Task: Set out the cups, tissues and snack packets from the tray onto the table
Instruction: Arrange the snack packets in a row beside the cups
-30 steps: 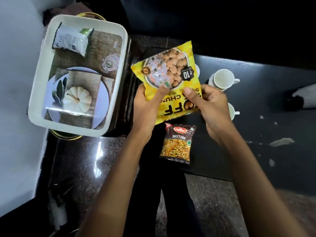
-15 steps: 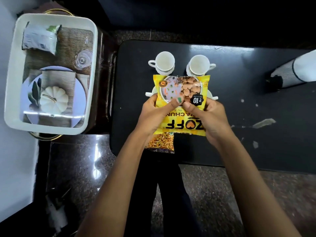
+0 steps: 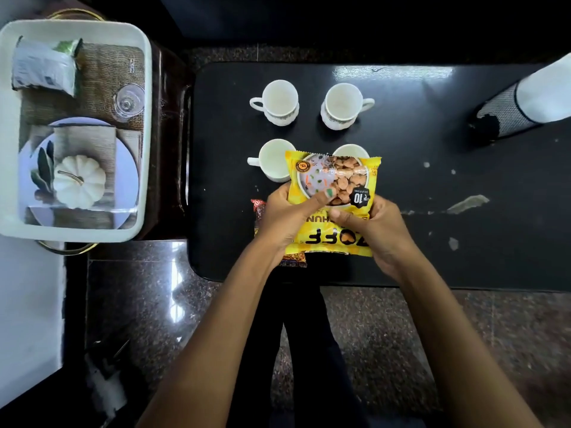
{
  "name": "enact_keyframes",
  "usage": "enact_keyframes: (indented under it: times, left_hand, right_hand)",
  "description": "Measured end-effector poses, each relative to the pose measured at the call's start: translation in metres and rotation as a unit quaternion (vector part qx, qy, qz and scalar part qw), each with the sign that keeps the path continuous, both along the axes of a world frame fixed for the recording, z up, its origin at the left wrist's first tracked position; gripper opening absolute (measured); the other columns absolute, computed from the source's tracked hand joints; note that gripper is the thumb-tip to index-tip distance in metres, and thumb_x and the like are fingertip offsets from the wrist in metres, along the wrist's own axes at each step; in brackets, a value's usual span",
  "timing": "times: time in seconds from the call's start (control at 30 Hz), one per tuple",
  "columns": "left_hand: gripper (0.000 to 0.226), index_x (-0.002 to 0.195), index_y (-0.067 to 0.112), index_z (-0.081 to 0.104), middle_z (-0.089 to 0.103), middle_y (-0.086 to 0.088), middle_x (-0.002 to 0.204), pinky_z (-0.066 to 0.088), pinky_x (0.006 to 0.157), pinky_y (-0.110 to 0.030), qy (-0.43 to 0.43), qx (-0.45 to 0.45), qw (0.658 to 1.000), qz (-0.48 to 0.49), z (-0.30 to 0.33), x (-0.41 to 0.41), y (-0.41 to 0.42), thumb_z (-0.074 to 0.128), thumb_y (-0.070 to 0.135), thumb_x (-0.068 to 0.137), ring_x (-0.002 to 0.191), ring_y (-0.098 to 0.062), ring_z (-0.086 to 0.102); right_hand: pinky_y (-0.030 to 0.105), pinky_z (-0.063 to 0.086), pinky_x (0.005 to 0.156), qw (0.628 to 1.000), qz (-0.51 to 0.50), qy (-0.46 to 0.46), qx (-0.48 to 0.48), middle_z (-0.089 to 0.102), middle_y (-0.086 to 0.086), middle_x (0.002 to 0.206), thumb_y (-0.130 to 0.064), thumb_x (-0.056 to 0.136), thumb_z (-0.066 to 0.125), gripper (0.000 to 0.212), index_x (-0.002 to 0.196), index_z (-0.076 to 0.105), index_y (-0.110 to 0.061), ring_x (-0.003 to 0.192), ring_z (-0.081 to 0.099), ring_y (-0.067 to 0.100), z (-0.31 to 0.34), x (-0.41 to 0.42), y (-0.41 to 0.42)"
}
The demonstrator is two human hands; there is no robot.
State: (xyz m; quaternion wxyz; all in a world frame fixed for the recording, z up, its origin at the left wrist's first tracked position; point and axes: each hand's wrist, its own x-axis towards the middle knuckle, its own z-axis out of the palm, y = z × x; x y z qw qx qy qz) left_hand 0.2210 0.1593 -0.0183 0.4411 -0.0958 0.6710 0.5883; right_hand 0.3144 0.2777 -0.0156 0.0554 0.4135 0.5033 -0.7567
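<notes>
Yellow snack packet held in both hands above the near middle of the bench

The yellow snack packet [image 3: 333, 199] is pinched at its near half by the left hand [image 3: 285, 217] on its left edge and the right hand [image 3: 375, 230] on its right edge, thumbs curled over its face, so neither hand is nearer than the other. Its long axis runs near to far, the far end overlapping two of the four white cups [image 3: 279, 100] on the black bench [image 3: 432, 180]. A darker snack packet [image 3: 259, 211] lies partly hidden beneath the left hand, to the left and near side. The tissue pack [image 3: 43, 67] is left in the white tray [image 3: 148, 118], well apart at far left. Bare bench is judged to lie just right of the held packet.
</notes>
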Motion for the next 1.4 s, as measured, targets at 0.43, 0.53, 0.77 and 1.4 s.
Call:
enact_keyframes:
  times: [0.43, 0.53, 0.77, 1.4]
  left_hand:
    - [0.017, 0.102, 0.027, 0.067, 0.076, 0.008, 0.094, 0.058, 0.071, -0.027, -0.01, -0.04, 0.999, 0.035, -0.007, 0.02, 0.004, 0.07, 0.026, 0.085, 0.085, -0.008, 0.072]
    - [0.023, 0.108, 0.028, 0.064, 0.075, 0.007, 0.095, 0.057, 0.076, -0.035, -0.043, -0.027, 0.998, 0.044, -0.008, 0.019, 0.0, 0.067, 0.027, 0.086, 0.086, -0.008, 0.071]
    - [0.07, 0.131, 0.033, 0.049, 0.05, 0.016, 0.131, 0.03, 0.103, -0.025, 0.382, -0.107, 0.876, -0.276, -0.006, 0.015, -0.002, 0.077, 0.042, 0.068, 0.126, -0.01, 0.04]
    - [0.015, 0.09, 0.029, 0.061, 0.072, 0.016, 0.082, 0.052, 0.061, -0.012, 0.01, -0.057, 0.995, -0.08, -0.04, 0.047, 0.002, 0.071, 0.037, 0.083, 0.075, 0.003, 0.069]
  right_hand:
    - [0.036, 0.061, 0.071, 0.996, 0.025, -0.06, -0.058, 0.075, 0.005, 0.097, -0.02, 0.054, 0.083, 0.065, 0.112, 0.055, -0.015, 0.085, 0.072, 0.025, -0.012, 0.034, 0.015]
    - [0.026, 0.058, 0.063, 0.995, 0.074, -0.057, -0.033, 0.074, 0.003, 0.085, -0.016, 0.056, 0.08, 0.048, 0.1, 0.061, -0.014, 0.071, 0.068, 0.017, -0.011, 0.045, 0.031]
    - [0.035, 0.054, 0.07, 0.892, 0.408, -0.111, 0.163, 0.07, 0.001, 0.08, 0.0, 0.072, 0.076, 0.023, 0.085, 0.066, -0.016, 0.071, 0.066, 0.015, -0.008, 0.041, 0.059]
    - [0.021, 0.053, 0.071, 0.992, -0.029, -0.077, 0.092, 0.072, -0.006, 0.098, -0.037, 0.067, 0.075, 0.054, 0.115, 0.059, -0.019, 0.092, 0.068, 0.005, -0.014, 0.055, 0.044]
